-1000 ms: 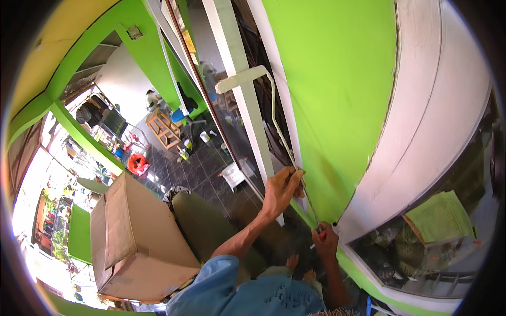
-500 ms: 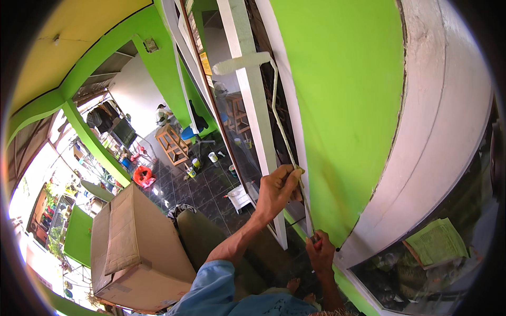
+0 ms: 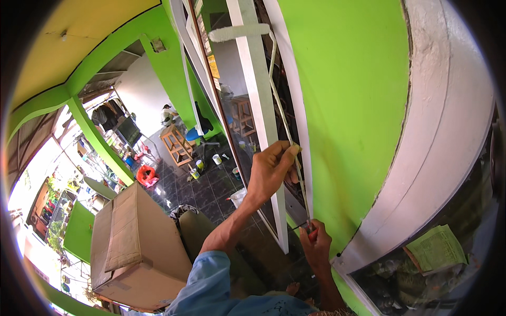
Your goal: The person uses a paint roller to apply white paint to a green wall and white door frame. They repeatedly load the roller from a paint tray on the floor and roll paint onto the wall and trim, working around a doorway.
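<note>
A paint roller with a white, paint-coated sleeve (image 3: 240, 32) lies across the upper part of a white post (image 3: 255, 79). From the sleeve's right end its bent, paint-smeared rod (image 3: 280, 105) runs down to me. My left hand (image 3: 271, 171) pinches that rod partway along, thumb and fingers closed. Lower down, my right hand (image 3: 317, 245) is wrapped around the roller's red handle (image 3: 313, 232), most of which the fingers hide. Both hands are beside a bright green wall (image 3: 348, 116) with a white edge strip.
A large cardboard box (image 3: 124, 231) stands at my left. Paint cans (image 3: 199, 165), a wooden stool (image 3: 177, 145), a blue chair (image 3: 195, 133) and a white paint tray (image 3: 238, 197) are on the dark tiled floor. A person (image 3: 168, 112) is at the back. At right, a printed sheet (image 3: 436, 248) lies by the glass.
The roller has moved upward along the post, its sleeve higher in view. My left hand has risen with the rod, and my right hand is slightly higher, both keeping their grip.
</note>
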Available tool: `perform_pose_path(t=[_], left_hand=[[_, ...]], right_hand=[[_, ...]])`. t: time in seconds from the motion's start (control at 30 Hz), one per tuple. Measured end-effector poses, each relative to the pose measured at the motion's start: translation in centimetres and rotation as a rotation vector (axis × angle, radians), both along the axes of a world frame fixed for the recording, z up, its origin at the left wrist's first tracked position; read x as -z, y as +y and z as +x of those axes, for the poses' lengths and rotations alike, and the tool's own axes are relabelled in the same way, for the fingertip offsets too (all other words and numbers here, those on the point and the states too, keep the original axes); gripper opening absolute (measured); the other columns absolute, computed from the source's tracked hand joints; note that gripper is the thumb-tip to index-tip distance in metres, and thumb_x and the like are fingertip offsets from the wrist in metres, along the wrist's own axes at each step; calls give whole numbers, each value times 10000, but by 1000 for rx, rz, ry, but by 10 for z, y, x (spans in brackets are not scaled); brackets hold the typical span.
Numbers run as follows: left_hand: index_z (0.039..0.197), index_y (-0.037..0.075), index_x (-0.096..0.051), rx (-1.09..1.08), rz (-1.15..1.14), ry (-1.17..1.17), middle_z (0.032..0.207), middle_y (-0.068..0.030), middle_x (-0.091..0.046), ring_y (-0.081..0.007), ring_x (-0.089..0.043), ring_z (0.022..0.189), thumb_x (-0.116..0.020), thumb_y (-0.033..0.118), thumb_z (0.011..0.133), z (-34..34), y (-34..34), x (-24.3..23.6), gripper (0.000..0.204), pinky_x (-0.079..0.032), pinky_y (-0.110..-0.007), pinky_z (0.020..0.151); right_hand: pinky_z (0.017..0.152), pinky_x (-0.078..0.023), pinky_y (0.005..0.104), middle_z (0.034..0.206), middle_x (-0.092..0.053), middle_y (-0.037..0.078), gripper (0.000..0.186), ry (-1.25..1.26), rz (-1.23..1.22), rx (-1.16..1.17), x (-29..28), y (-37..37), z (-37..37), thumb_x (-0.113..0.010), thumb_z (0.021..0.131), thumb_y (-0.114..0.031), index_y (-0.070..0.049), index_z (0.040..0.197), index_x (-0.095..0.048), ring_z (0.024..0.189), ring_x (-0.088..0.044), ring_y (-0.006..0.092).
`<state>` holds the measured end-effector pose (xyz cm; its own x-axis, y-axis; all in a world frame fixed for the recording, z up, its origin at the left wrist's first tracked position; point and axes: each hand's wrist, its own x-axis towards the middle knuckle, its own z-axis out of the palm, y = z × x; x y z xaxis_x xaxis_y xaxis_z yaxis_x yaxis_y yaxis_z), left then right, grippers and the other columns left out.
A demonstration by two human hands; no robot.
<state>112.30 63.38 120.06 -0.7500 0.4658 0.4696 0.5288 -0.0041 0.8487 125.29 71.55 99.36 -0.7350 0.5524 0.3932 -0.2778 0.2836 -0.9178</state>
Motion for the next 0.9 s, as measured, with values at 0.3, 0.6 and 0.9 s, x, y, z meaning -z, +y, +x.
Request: perform_pose_path(t=[0.3, 0.6, 0.9], left_hand=[[1009, -53, -629, -14, 6, -36, 679, -61, -627, -120, -665, 575, -556, 181, 1029, 7, 4, 23, 246, -517, -242, 495], [1006, -59, -629, -35, 6, 22, 661, -61, -618, -132, -663, 553, -551, 203, 1029, 5, 10, -3, 274, -506, -246, 482], [1056, -73, -638, -33, 2, 139, 694, -87, -651, -146, -657, 529, -542, 238, 1030, -8, 14, -50, 327, -495, -244, 470]], right_hand=[[899, -502, 362, 1114, -625, 160, 558, -68, -87, -96, 14, 12, 21, -727, 860, -152, -16, 1347, -492, 979, -622, 240], [916, -542, 394, 1193, -623, 235, 545, 81, 32, -104, 10, 22, 9, -693, 891, -76, 19, 1379, -471, 1084, -667, 332], [904, -543, 404, 1180, -630, 252, 504, 91, 32, -120, -37, 26, -5, -671, 911, -83, 17, 1363, -474, 1063, -675, 343]])
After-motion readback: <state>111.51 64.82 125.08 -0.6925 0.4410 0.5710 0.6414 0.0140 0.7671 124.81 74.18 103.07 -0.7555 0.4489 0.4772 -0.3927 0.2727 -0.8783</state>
